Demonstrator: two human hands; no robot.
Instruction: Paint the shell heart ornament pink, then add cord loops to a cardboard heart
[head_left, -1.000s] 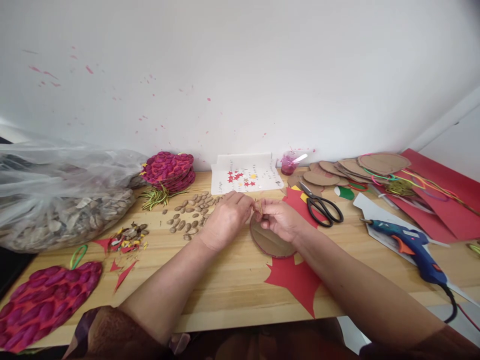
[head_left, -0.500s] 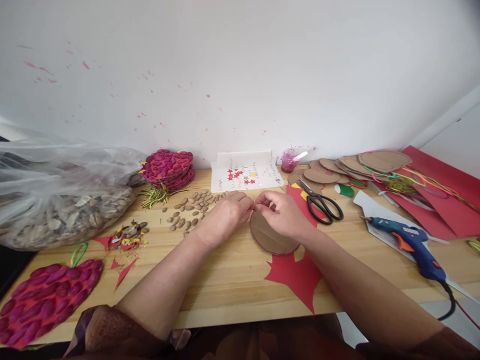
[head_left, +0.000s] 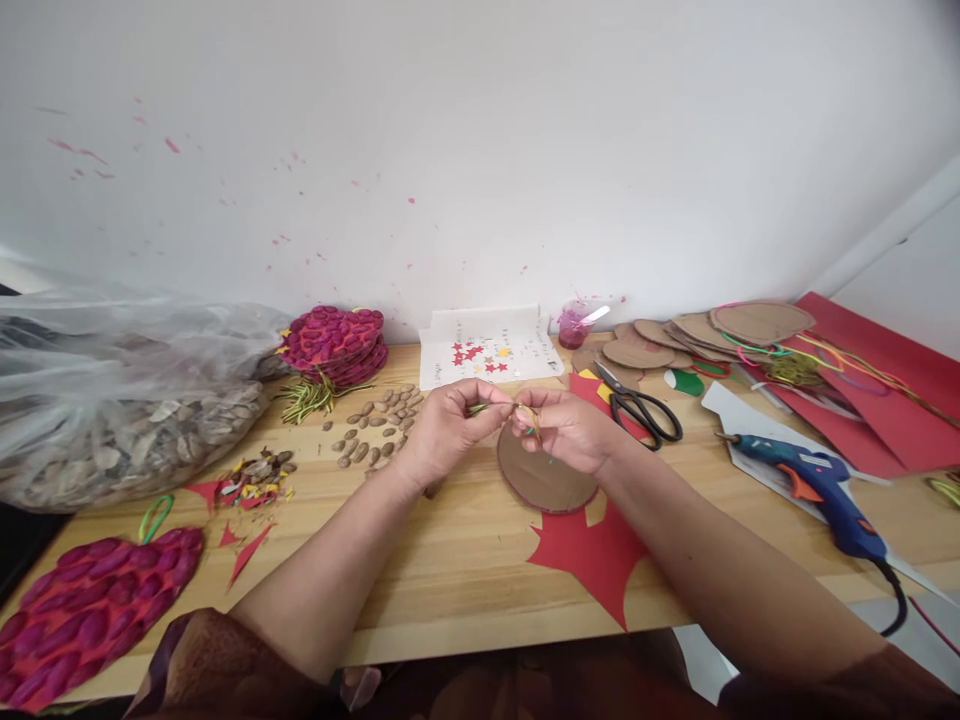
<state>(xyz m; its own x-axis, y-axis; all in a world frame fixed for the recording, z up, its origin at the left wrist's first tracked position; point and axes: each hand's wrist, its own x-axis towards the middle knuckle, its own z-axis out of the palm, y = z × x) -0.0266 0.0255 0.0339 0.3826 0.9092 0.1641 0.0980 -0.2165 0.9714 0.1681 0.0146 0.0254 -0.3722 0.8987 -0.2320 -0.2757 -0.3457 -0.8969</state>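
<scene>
Both hands meet over the middle of the wooden table (head_left: 450, 560). My left hand (head_left: 446, 430) is turned palm up, its fingers pinching one end of a thin green-yellow cord (head_left: 517, 408). My right hand (head_left: 566, 430) pinches the other end, where the cord bends into a small loop. Just under the hands lies a brown cardboard disc (head_left: 544, 480), partly covered by my right hand. A red paper leaf shape (head_left: 596, 555) sits below the disc.
Loose brown seeds (head_left: 375, 425) lie left of the hands, black scissors (head_left: 637, 405) and a blue glue gun (head_left: 817, 485) to the right. A plastic bag of seeds (head_left: 120, 410) fills the far left, a red seed-covered heart (head_left: 82, 610) the near left corner. Cardboard discs (head_left: 697, 335) are stacked at the back right.
Both hands have lifted slightly off the disc. My left hand has rolled palm up, and the cord is drawn out between the fingers with a loop showing at my right hand.
</scene>
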